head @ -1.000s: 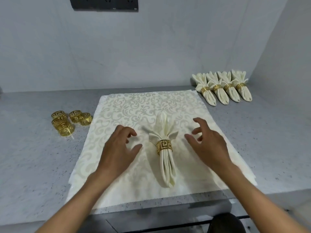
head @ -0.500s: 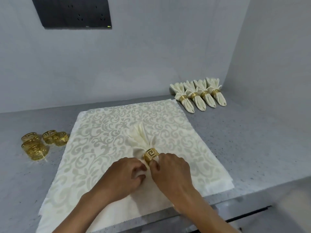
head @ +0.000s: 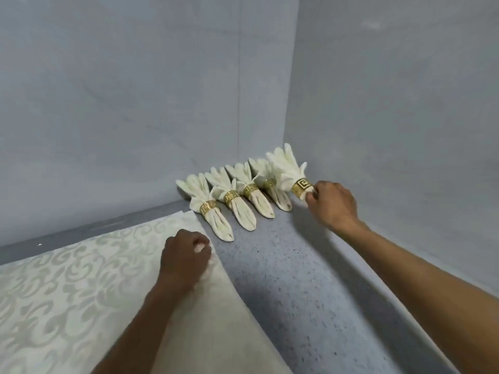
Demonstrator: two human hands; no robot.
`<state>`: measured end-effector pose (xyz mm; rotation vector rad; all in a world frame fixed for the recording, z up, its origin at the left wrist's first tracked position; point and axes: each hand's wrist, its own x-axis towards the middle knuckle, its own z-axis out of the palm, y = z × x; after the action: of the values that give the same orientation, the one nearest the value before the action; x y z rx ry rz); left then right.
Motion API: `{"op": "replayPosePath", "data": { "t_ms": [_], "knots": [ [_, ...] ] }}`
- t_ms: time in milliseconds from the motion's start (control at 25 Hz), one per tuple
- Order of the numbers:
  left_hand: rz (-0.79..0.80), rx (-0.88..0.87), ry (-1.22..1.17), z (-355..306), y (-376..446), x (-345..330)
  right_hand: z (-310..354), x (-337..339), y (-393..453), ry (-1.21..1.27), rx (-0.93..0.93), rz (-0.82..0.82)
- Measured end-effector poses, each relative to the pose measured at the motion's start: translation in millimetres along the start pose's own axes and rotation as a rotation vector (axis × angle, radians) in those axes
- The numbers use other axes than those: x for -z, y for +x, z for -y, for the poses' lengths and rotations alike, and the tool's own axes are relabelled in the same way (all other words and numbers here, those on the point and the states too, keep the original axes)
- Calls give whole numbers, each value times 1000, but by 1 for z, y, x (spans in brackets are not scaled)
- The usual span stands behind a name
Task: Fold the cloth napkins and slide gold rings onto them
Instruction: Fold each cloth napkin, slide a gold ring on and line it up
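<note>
My right hand (head: 332, 204) grips the lower end of a folded cream napkin (head: 286, 168) with a gold ring (head: 301, 187) round it, held at the right end of a row by the wall corner. Several other ringed napkins (head: 237, 209) lie side by side to its left on the grey counter. My left hand (head: 185, 259) rests with curled fingers on the right edge of the flat patterned cream cloth (head: 67, 279); whether it pinches the cloth cannot be told.
The speckled grey counter (head: 291, 279) meets two grey walls in a corner just behind the napkin row. The counter's front edge runs along the lower right. The loose gold rings are out of view.
The ringed napkin has gone from the middle of the flat cloth to the right end of the row, carried by my right hand. My left hand moved to the cloth's right edge. The view swung right.
</note>
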<state>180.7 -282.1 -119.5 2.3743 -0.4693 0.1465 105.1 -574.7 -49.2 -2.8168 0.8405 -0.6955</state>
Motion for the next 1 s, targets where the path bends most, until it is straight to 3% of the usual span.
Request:
{"op": "replayPosePath", "data": {
  "t_ms": [160,320,480,600,800,920,1000],
  "knots": [
    [-93,-104,128,16,10,-24,-17,-53,79,-69,-91,-51],
    [-97,-125,95,17,17,-26,-8,-101,117,-70,-133,-2],
    [-107,-123,69,18,14,-25,-13,-123,122,-24,-181,43],
    [-84,-119,52,27,23,-28,-15,-108,94,11,-153,-54],
    [-45,-104,50,22,12,-25,11,-60,-33,116,100,-36],
    [-167,-71,6,7,-18,14,53,-19,-131,247,416,68],
    [-157,-116,-21,8,-72,53,74,3,-199,346,654,104]
  ]
}}
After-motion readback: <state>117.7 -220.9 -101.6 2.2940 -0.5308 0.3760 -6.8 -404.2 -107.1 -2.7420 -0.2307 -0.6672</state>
